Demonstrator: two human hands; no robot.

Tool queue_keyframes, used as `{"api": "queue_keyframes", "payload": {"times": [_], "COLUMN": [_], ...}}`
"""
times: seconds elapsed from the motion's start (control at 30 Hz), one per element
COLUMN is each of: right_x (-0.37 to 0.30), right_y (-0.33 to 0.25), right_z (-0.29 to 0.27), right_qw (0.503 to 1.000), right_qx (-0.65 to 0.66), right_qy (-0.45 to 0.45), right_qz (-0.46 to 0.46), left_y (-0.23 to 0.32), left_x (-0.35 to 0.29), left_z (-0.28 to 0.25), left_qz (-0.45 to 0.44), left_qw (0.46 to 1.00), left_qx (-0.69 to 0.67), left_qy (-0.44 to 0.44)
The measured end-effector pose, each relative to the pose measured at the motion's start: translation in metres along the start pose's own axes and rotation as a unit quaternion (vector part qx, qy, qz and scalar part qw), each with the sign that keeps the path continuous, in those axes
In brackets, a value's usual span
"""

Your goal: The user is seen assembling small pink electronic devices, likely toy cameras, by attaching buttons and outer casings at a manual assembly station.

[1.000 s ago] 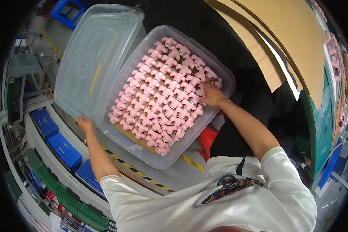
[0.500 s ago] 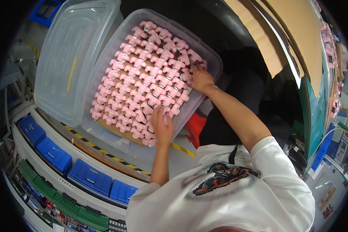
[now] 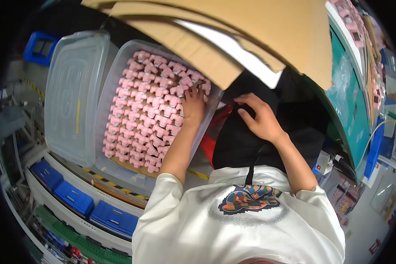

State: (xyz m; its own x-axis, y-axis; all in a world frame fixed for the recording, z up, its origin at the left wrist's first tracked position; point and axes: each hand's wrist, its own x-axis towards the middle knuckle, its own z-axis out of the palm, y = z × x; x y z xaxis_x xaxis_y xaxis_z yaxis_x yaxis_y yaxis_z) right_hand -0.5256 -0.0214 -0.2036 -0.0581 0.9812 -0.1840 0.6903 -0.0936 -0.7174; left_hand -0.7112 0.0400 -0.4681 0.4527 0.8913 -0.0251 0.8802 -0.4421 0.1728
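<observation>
withdrawn from the clear tub (image 3: 125, 174), my right hand (image 3: 263, 119) is half-open, empty. my left hand (image 3: 193, 107) has moved up the pink parts (image 3: 141, 96), fingers spread, grip unclear.

No wording can be read clearly. Red marks (image 3: 375, 246) stand on a pale surface at lower right, small dark print (image 3: 89, 225) on the bench's grey edge; black-and-yellow warning tape (image 3: 130, 191) crosses the floor.

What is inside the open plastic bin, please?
The open plastic bin holds rows of pink notched pieces, with brown cardboard showing along the near edge. The left hand hides some pieces; anything beneath the cardboard is covered.
</observation>
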Motion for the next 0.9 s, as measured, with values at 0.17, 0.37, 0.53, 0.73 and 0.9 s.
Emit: {"api": "queue_keyframes", "payload": {"times": [0.17, 0.37, 0.53, 0.73, 0.9], "right_x": [-0.023, -0.040, -0.045, -0.056, -0.062], "right_y": [0.025, 0.058, 0.061, 0.062, 0.047], "right_z": [-0.014, -0.010, -0.015, -0.027, -0.019], "right_qw": [0.995, 0.983, 0.982, 0.976, 0.955], "right_qx": [0.046, 0.007, 0.025, 0.027, 0.218], "right_qy": [0.088, 0.160, 0.156, 0.188, 0.182], "right_qz": [-0.013, -0.085, -0.101, -0.108, -0.087], "left_y": [-0.002, -0.009, -0.022, -0.013, -0.005], "left_x": [0.009, 0.019, -0.001, -0.007, -0.040], "left_z": [0.023, 0.006, 0.003, -0.073, -0.171], "left_qz": [0.029, 0.153, 0.144, 0.083, 0.098], "left_qw": [0.998, 0.984, 0.989, 0.969, 0.925], "left_qx": [0.052, -0.091, -0.040, -0.232, -0.323], "left_qy": [-0.029, 0.019, 0.018, 0.014, 0.176]}}
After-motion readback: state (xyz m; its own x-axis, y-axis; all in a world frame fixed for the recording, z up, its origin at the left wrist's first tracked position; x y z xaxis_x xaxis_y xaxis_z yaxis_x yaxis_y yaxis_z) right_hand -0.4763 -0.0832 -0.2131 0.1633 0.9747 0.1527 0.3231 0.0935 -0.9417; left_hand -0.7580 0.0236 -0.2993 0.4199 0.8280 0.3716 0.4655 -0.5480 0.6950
